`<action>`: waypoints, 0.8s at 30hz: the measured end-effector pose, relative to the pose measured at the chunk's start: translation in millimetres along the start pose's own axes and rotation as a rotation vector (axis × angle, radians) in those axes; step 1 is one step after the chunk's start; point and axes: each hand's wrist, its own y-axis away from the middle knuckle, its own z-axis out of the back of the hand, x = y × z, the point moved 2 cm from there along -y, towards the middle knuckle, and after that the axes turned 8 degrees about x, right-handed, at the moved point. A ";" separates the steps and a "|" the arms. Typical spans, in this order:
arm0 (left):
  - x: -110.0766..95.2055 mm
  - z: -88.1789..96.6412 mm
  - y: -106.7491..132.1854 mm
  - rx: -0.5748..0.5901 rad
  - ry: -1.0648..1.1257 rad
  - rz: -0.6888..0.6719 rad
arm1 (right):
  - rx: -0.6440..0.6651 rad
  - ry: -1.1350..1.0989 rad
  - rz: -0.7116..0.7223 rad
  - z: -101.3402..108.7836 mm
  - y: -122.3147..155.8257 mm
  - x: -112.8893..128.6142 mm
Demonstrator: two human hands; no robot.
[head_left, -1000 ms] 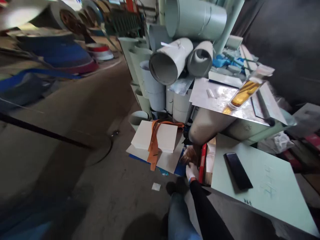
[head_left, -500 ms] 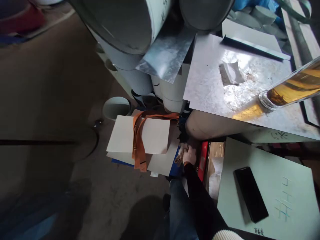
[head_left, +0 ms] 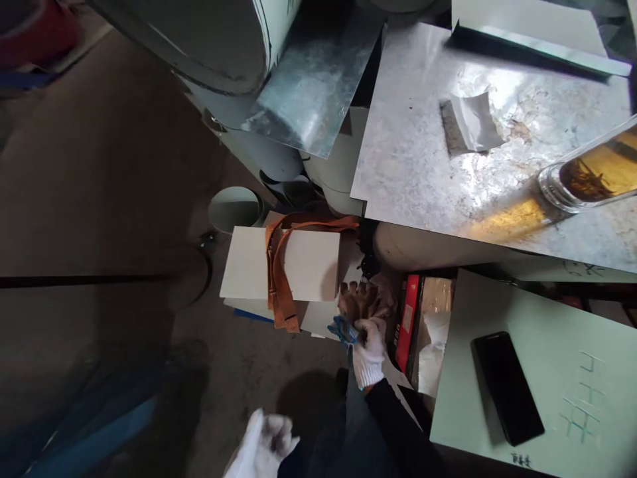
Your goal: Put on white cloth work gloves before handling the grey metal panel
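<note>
The right hand (head_left: pixel 371 345), in a white glove, is closed on a brown work glove (head_left: pixel 359 302) low beside a red box (head_left: pixel 407 320) and white boards (head_left: pixel 249 262) on the floor. The left hand (head_left: pixel 261 446), also gloved, hangs blurred and holds nothing, well apart from it.

Bare floor (head_left: pixel 124 219) left looks passable; pipes (head_left: pixel 279 159) block ahead.
</note>
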 end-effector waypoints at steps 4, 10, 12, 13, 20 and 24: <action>-17.5 -62.3 -3.5 0.206 -0.579 -0.430 | -0.070 -0.044 0.220 12.9 17.9 16.4; -38.4 -121.6 -7.8 0.432 -1.016 -0.868 | -0.042 -0.105 0.380 31.3 31.3 38.7; -37.2 -124.1 -5.7 0.519 -0.889 -0.766 | 0.003 -0.143 0.379 39.1 33.4 48.6; -35.6 -123.6 -4.2 0.539 -0.793 -0.687 | 0.028 -0.165 0.376 42.5 34.3 54.1; -18.6 -122.8 -11.1 0.545 -0.271 -0.413 | 0.132 -0.238 0.422 49.0 27.5 70.4; -27.6 -124.1 -23.1 0.452 0.006 -0.477 | 0.128 -0.194 0.197 45.5 2.9 46.5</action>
